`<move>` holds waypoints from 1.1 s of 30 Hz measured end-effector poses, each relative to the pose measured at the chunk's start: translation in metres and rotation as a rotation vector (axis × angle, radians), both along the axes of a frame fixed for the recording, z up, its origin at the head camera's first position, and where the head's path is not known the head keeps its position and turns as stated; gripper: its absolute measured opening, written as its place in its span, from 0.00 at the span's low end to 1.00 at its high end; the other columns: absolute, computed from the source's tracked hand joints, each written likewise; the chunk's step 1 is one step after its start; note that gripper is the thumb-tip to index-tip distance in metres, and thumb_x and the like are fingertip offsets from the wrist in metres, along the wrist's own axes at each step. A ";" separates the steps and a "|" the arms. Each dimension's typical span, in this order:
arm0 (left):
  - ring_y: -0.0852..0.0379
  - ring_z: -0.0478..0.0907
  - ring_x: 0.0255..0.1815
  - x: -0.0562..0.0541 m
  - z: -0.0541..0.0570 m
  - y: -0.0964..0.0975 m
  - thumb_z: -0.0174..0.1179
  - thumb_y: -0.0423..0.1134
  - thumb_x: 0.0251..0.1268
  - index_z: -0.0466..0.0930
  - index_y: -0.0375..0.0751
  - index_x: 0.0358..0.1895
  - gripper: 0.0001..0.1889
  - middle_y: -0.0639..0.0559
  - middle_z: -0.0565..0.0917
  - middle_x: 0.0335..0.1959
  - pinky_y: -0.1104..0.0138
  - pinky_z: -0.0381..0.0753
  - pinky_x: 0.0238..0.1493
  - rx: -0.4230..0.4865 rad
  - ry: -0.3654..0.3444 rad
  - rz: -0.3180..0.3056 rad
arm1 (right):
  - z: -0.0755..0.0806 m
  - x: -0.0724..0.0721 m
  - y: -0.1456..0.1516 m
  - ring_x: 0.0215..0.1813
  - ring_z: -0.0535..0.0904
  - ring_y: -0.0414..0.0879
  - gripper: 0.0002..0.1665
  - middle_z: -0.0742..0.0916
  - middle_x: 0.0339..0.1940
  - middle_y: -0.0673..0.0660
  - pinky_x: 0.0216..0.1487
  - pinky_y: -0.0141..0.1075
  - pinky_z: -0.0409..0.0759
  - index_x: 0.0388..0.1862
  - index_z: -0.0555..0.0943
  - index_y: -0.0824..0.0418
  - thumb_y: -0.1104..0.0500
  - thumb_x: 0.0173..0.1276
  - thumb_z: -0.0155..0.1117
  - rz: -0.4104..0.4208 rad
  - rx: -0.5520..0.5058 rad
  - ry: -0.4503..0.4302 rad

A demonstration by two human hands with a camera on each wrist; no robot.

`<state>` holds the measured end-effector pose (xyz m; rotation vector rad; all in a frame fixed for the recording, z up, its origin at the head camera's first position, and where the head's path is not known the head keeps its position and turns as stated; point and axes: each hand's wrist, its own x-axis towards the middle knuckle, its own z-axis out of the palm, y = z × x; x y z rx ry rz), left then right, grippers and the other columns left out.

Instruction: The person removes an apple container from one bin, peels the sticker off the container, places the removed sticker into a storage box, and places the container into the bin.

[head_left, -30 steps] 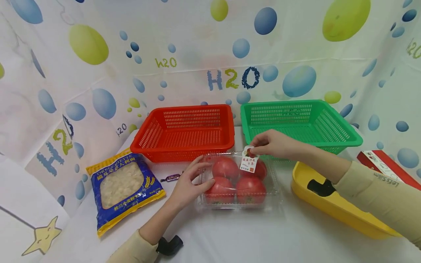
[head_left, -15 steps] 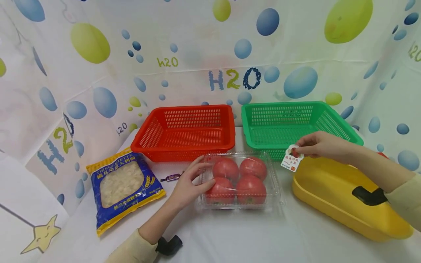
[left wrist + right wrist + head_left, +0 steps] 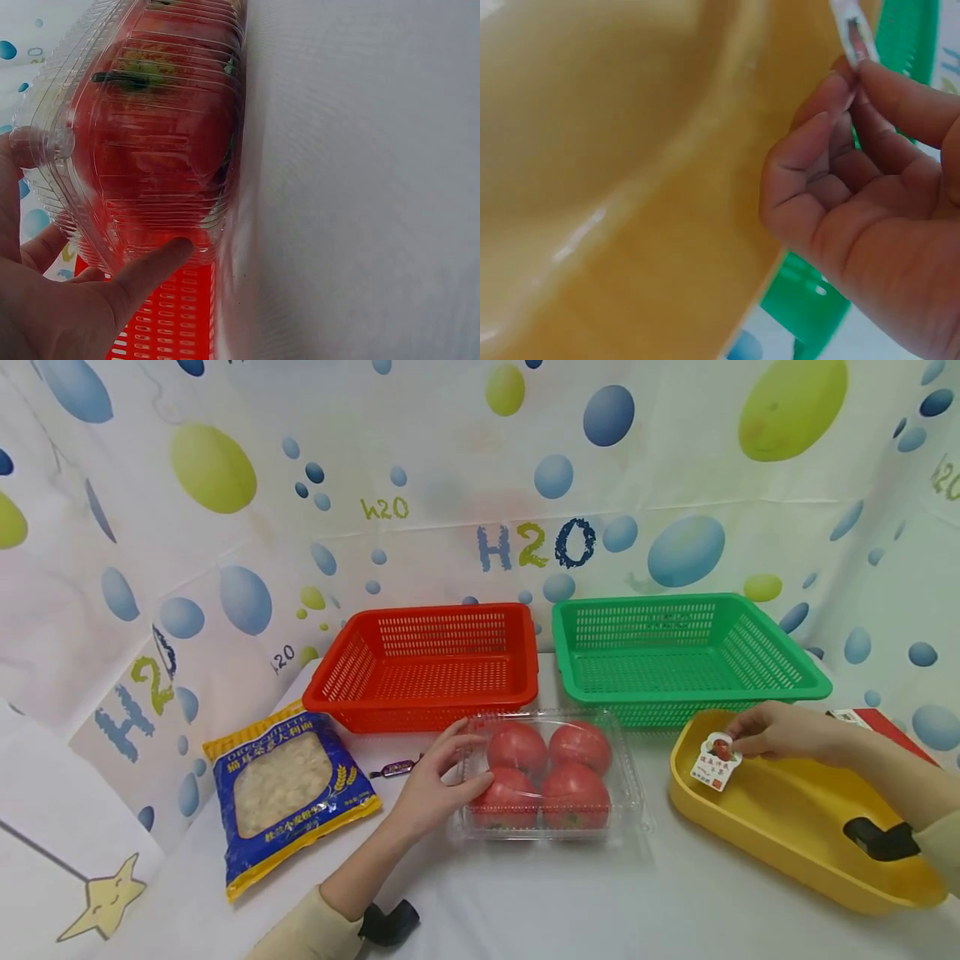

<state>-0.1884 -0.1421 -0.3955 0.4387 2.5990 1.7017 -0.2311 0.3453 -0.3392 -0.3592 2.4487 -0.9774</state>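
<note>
In the head view my left hand (image 3: pixel 438 777) rests on the left side of a clear plastic box (image 3: pixel 628 777). Several red tomatoes (image 3: pixel 576 789) show through its lid. The left wrist view has these fingers spread and fairly straight against the ribbed box (image 3: pixel 161 142). Over the yellow bin, my right hand (image 3: pixel 787 735) pinches a white label (image 3: pixel 711 772) with a small red picture and red writing, between thumb and fingertips. The right wrist view catches only an edge of the label (image 3: pixel 853 34); the other fingers are curled toward the palm.
Behind the box stand a red basket (image 3: pixel 420 717) and a green basket (image 3: pixel 690 703). The yellow bin (image 3: pixel 780 864) is at the right, with a red box (image 3: pixel 885 727) beyond it. A blue pasta bag (image 3: pixel 285 802) and a wrapped candy (image 3: pixel 397 768) lie at the left.
My right hand has carried the label from above the box's lid rightward and down over the yellow bin. The left hand has stayed at the box.
</note>
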 end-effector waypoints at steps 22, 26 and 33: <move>0.39 0.67 0.71 -0.002 0.000 -0.001 0.70 0.45 0.63 0.79 0.56 0.64 0.25 0.53 0.59 0.79 0.45 0.76 0.61 -0.014 0.020 -0.014 | 0.005 0.005 -0.011 0.46 0.83 0.53 0.24 0.86 0.48 0.61 0.46 0.45 0.86 0.59 0.76 0.80 0.58 0.78 0.58 0.095 0.162 0.166; 0.39 0.67 0.72 -0.002 -0.001 -0.001 0.70 0.45 0.63 0.79 0.56 0.64 0.25 0.53 0.59 0.79 0.45 0.77 0.60 -0.011 0.021 -0.018 | 0.017 0.009 -0.023 0.47 0.84 0.53 0.25 0.86 0.50 0.62 0.47 0.44 0.86 0.61 0.77 0.76 0.55 0.78 0.58 0.064 0.167 0.234; 0.39 0.68 0.71 -0.003 -0.003 -0.001 0.69 0.45 0.64 0.79 0.55 0.65 0.25 0.53 0.58 0.80 0.46 0.77 0.60 -0.015 0.035 -0.028 | 0.028 0.016 -0.059 0.50 0.83 0.53 0.25 0.85 0.54 0.62 0.48 0.45 0.85 0.63 0.76 0.73 0.54 0.79 0.57 0.025 0.077 0.361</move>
